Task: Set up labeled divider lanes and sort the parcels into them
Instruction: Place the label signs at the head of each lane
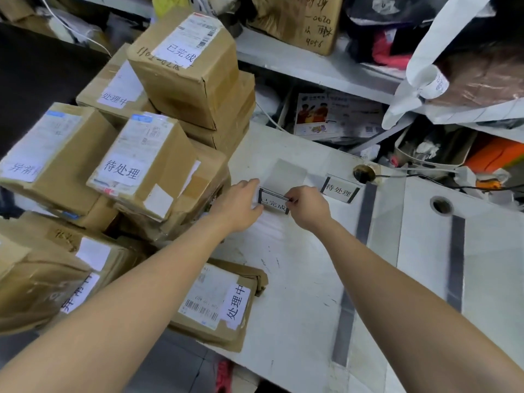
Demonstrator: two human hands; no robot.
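Left hand: fingers nearly straight, thumb spread upward, laid against the left end of the white paper label with black tape borders, printed 已完成. Right hand: fingers curled, pinching the right end of the same label at its upper black edge. Label low over the white bench, directly between both hands.

Just right of the right hand, a second black-bordered white label reading 待处理, apart from the first. Farther right, two dull grey tape strips running along the bench. Left of the left hand, stacked brown cardboard parcels bearing white printed tags. Beside the left forearm, one flat brown parcel at the bench's near edge.

Left fingertips hidden behind the hand's back. Lowest parcels cut off by the frame. Shelf clutter beyond the hands too jumbled to make out.
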